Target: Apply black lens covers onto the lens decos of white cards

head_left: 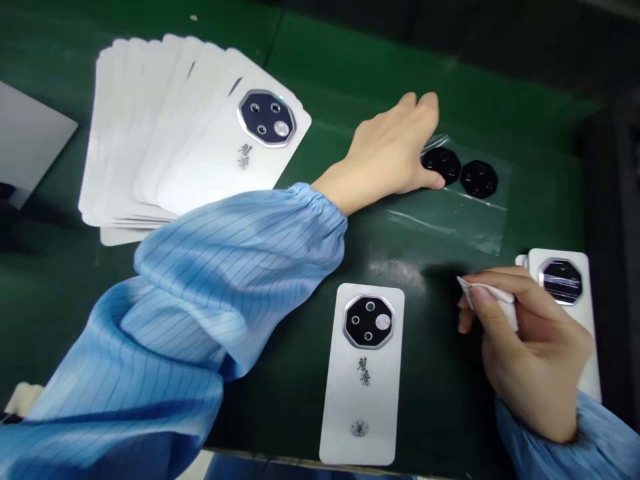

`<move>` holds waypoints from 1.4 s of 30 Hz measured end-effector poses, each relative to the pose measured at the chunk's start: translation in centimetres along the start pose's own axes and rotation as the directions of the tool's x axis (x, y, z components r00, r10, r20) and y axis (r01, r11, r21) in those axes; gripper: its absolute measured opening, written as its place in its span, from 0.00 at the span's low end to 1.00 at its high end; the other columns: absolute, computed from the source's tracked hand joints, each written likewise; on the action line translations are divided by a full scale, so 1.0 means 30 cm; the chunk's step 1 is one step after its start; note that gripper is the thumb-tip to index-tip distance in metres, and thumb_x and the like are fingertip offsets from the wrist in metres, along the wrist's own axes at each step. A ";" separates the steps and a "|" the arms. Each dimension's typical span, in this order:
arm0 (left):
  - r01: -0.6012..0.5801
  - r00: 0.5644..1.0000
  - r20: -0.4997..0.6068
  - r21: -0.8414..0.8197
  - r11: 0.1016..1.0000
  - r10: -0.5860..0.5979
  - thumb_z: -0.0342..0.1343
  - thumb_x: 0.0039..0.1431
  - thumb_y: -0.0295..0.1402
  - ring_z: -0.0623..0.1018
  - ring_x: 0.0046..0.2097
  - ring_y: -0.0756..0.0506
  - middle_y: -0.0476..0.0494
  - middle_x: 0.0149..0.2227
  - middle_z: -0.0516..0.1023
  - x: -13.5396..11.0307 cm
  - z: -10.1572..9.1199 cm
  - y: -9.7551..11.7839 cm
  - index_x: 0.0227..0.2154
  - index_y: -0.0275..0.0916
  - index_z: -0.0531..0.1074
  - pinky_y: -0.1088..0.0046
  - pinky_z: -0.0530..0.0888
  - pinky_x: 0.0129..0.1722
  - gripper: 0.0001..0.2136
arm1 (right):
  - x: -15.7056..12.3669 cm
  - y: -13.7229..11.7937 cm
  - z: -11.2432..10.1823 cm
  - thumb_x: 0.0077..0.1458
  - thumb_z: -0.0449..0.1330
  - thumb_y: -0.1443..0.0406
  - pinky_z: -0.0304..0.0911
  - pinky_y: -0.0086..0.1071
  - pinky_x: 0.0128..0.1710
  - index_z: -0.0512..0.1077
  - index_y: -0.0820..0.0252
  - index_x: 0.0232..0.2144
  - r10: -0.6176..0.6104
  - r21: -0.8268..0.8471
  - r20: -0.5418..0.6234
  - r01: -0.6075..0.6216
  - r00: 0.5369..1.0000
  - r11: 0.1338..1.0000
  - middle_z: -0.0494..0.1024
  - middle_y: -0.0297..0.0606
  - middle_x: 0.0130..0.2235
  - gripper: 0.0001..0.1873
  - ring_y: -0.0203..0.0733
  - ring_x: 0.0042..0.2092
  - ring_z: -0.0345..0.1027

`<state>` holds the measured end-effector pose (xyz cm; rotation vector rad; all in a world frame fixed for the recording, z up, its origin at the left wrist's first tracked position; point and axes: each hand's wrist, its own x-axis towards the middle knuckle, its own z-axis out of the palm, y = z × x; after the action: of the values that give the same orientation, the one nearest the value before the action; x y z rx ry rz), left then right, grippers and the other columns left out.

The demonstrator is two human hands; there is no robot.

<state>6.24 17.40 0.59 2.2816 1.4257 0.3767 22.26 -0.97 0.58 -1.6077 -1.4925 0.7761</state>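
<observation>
My right hand (535, 350) pinches a folded white cloth (504, 305), part-hiding a white rectangular panel (561, 280). Left hand (393, 150) on clear plastic film (475, 230); can't tell grip.

The left hand (385, 150) hides one edge of a clear film (460, 230) and a little of the black disc (445, 163) by its thumb. The right hand (540, 353) covers part of the white panel (591, 347) beside it, its fingers concealing some of the white cloth (506, 305). Left of both hands, the grey sheet (30, 140) is cut off. Nearer the wearer than the left hand, the emblem (359, 428) is too small to tell.
</observation>
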 end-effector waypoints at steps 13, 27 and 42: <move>-0.199 0.980 -0.015 0.048 0.979 0.200 0.63 0.50 0.35 0.76 0.43 0.39 0.41 0.49 0.67 0.008 0.004 0.016 0.48 0.43 0.66 0.64 0.71 0.35 0.22 | -0.006 0.001 -0.002 0.59 0.60 0.68 0.59 0.32 0.23 0.75 0.57 0.36 0.041 0.031 -0.006 -0.041 0.999 0.999 0.70 0.33 0.34 0.03 0.30 0.23 0.63; 0.161 0.984 0.069 0.056 0.985 -0.164 0.67 0.47 0.44 0.72 0.52 0.34 0.37 0.49 0.68 0.040 0.006 0.102 0.45 0.35 0.69 0.60 0.70 0.49 0.26 | 0.019 0.010 0.015 0.60 0.59 0.67 0.62 0.28 0.22 0.75 0.58 0.36 0.022 0.078 -0.058 -0.018 0.998 0.997 0.68 0.31 0.33 0.04 0.28 0.22 0.64; -0.003 1.000 0.021 0.153 0.988 0.000 0.62 0.55 0.28 0.74 0.50 0.35 0.31 0.49 0.68 -0.016 -0.001 0.171 0.57 0.35 0.61 0.63 0.71 0.47 0.28 | 0.255 0.052 0.036 0.53 0.62 0.64 0.71 0.35 0.40 0.75 0.58 0.32 -0.028 0.222 -0.299 0.098 0.954 0.970 0.75 0.35 0.34 0.04 0.40 0.38 0.71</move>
<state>10.04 15.00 3.11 2.4003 1.4891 0.2505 23.01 6.76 -0.71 -1.4195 -1.1855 0.6197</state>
